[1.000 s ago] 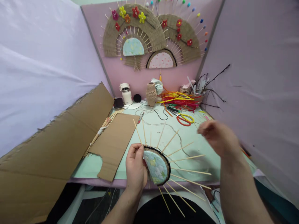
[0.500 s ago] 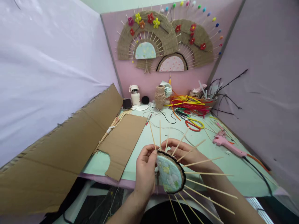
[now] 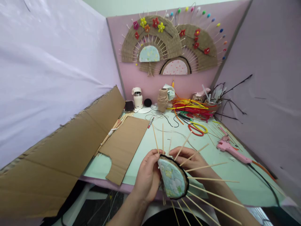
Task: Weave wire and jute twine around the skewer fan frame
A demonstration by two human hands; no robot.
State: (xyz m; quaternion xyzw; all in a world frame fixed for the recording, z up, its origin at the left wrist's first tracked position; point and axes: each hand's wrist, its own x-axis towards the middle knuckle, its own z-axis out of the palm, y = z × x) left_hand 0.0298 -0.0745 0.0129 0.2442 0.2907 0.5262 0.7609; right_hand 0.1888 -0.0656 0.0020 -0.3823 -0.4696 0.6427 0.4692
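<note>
The half-disc (image 3: 172,179) was up in your hands over the near edge of the tabletop (image 3: 145,141), its blue patterned face towards you and its straight side to the left. Your left hand (image 3: 147,177) gripped its upper end, thumb in front and fingers tucked behind; your right hand (image 3: 187,153) was curled at the back of the rounded edge, behind some of the sticks (image 3: 213,180), its fingertips too hidden to tell what, if anything, they pinched. The piece looked light enough for one hand, probably stiff in the body, with a padded-looking face that seemed unlikely to slip. The sticks, fanned out well past the black rim (image 3: 187,182), were likely the fragile part: thin, long, apt to snap or work loose if knocked or leaned on. The better hold, by the look of it, was that upper end or the straight side, with palms kept off the stick tips. The glue gun (image 3: 231,150) lay near the tabletop's right edge, well apart from the half-disc, and the flat card (image 3: 128,138) towards the left edge.
</note>
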